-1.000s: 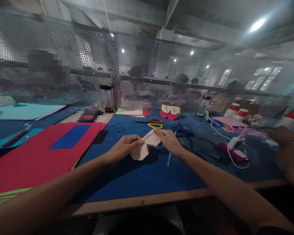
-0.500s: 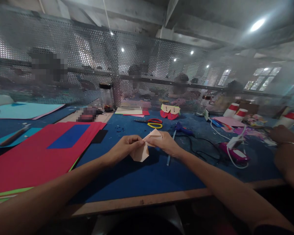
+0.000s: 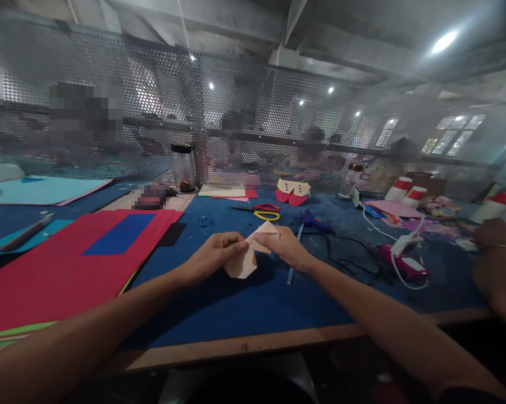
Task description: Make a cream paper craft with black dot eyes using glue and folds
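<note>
Between my two hands is a folded piece of pale peach paper (image 3: 243, 266), held a little above the blue table top. My left hand (image 3: 215, 252) pinches its left side between thumb and fingers. On the other side my right hand (image 3: 287, 246) grips the upper right part, thumb lying across the fold. The fingers behind the paper are hidden. Just beyond the paper lie scissors (image 3: 266, 212) with red and yellow handles. A blue glue gun (image 3: 315, 221) rests to the right, with a clear glue stick (image 3: 295, 258) reaching toward me.
Red paper sheets (image 3: 67, 275) with a blue strip (image 3: 120, 234) cover the left side. A small red and cream paper piece (image 3: 293, 192) stands at the back, near a glass jar (image 3: 183, 168). A purple power strip (image 3: 404, 264) and another person's arm (image 3: 497, 264) are at right.
The paper and both my hands have stayed almost in place. The other person's hand at far right has shifted slightly.
</note>
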`<action>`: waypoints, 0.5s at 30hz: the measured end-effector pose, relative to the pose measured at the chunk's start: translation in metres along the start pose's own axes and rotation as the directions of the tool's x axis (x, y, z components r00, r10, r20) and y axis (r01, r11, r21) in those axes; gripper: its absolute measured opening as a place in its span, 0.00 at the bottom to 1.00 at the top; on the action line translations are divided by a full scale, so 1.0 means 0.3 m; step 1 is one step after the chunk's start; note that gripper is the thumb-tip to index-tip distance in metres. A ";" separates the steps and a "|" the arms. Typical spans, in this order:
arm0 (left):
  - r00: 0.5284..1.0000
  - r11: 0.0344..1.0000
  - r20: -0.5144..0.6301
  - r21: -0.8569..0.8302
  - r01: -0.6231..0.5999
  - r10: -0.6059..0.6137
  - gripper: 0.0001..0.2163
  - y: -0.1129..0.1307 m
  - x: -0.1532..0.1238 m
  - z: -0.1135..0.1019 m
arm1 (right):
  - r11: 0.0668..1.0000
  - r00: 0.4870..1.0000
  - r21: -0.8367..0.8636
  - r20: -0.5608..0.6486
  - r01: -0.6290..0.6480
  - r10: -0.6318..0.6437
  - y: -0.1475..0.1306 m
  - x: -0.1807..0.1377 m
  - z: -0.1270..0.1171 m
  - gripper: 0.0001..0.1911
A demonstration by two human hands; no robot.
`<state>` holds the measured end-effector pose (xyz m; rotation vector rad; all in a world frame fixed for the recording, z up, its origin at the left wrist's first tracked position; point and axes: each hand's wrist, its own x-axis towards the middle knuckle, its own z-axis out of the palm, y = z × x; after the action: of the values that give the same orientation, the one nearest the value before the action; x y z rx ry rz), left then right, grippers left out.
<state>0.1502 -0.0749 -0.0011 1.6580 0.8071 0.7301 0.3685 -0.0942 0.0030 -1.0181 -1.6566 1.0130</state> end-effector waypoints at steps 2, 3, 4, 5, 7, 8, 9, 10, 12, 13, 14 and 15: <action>1.000 1.000 -0.026 0.006 -0.008 0.009 0.21 -0.001 0.003 0.001 | 1.000 1.000 -0.002 0.021 -0.004 0.004 -0.009 -0.002 0.003 0.19; 0.999 1.000 -0.035 0.009 -0.010 0.011 0.21 -0.001 0.005 0.001 | 1.000 0.999 -0.004 0.036 -0.006 0.006 -0.014 -0.004 0.005 0.20; 0.999 1.000 -0.040 0.013 -0.011 0.012 0.21 -0.001 0.005 0.001 | 1.000 0.999 -0.001 0.053 -0.007 0.007 -0.018 -0.006 0.007 0.20; 0.999 1.000 -0.040 0.017 -0.011 0.012 0.21 0.000 0.006 0.002 | 1.000 0.997 0.006 0.073 -0.007 0.006 -0.022 -0.008 0.009 0.19; 0.999 1.000 -0.032 0.024 -0.011 0.012 0.21 0.001 0.005 0.003 | 0.999 0.995 0.037 0.102 -0.003 -0.001 -0.025 -0.011 0.013 0.18; 1.000 1.000 -0.026 0.026 -0.011 0.012 0.21 0.002 0.004 0.003 | 0.999 0.994 0.053 0.109 -0.003 -0.003 -0.024 -0.013 0.014 0.17; 1.000 1.000 -0.017 0.027 -0.011 0.011 0.21 0.002 0.003 0.005 | 0.998 0.994 0.065 0.109 -0.005 -0.002 -0.023 -0.013 0.015 0.16; 1.000 1.000 -0.009 0.026 -0.011 0.011 0.21 0.002 0.003 0.006 | 0.998 0.995 0.069 0.100 -0.007 0.000 -0.021 -0.013 0.015 0.15; 1.000 1.000 0.007 0.023 -0.008 0.008 0.21 0.000 0.001 0.008 | 0.998 0.997 0.064 0.078 -0.011 0.006 -0.017 -0.013 0.014 0.13; 1.000 1.000 0.014 0.021 -0.006 0.005 0.21 0.000 0.001 0.010 | 0.998 0.997 0.058 0.071 -0.011 0.007 -0.015 -0.012 0.014 0.13; 1.000 1.000 0.020 0.019 -0.004 0.003 0.22 -0.001 0.001 0.010 | 0.999 0.998 0.053 0.064 -0.007 0.004 -0.014 -0.012 0.014 0.13; 1.000 1.000 0.024 0.017 -0.002 0.002 0.22 -0.002 0.001 0.010 | 0.999 0.998 0.047 0.062 -0.001 -0.002 -0.014 -0.011 0.013 0.13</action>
<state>0.1528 -0.0763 -0.0025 1.6797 0.7970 0.7057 0.3648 -0.0993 0.0051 -0.9639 -1.6757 1.0880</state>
